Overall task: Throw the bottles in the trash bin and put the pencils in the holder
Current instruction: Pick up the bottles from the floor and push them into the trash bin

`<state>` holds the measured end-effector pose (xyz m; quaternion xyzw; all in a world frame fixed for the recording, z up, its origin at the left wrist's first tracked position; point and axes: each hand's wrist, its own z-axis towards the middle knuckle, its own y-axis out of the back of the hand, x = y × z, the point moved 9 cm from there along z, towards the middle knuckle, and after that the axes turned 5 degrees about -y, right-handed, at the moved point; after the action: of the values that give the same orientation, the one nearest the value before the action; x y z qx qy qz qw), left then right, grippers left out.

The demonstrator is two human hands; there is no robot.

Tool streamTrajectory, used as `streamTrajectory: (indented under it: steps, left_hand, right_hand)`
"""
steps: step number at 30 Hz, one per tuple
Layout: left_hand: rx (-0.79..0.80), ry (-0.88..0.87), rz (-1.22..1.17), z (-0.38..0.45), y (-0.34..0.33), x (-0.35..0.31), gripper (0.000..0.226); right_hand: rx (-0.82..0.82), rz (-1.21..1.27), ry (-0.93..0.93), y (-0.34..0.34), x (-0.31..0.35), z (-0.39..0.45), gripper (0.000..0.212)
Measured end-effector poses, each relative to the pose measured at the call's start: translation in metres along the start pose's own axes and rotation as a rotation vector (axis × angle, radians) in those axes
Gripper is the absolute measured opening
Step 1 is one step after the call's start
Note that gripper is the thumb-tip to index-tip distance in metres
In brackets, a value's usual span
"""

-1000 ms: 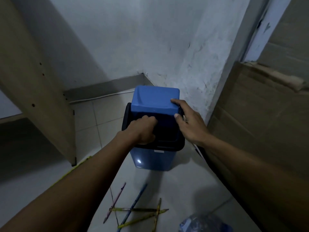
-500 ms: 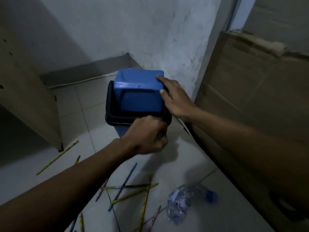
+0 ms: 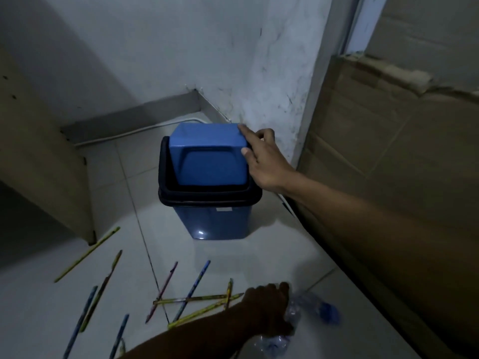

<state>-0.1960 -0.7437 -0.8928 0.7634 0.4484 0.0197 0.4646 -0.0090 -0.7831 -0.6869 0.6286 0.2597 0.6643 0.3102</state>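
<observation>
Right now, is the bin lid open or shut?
Open. The blue lid is tilted in the black rim, a dark gap under its near edge, with the right hand on its corner.

The right hand (image 3: 261, 161) rests its fingers (image 3: 245, 132) on the blue swing lid (image 3: 207, 154) of the trash bin (image 3: 215, 218). Low on the floor (image 3: 259, 257), the left hand (image 3: 269, 307) closes on a crumpled clear bottle (image 3: 311, 309) (blue cap end showing), beside scattered pencils (image 3: 191, 291).
</observation>
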Motion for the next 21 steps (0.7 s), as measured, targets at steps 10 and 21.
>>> streamTrajectory:
  steps: [10, 21]
  left_hand:
    - [-0.154, 0.026, -0.113, -0.022, 0.075, 0.021, 0.066]
    - [-0.266, 0.163, -0.119, -0.181, 0.225, 0.094, 0.045]
  right_hand:
    - [-0.015, -0.014, -0.004, 0.006, 0.0, 0.0, 0.051]
    - [-0.039, -0.001, 0.012, 0.017, 0.003, 0.004, 0.051]
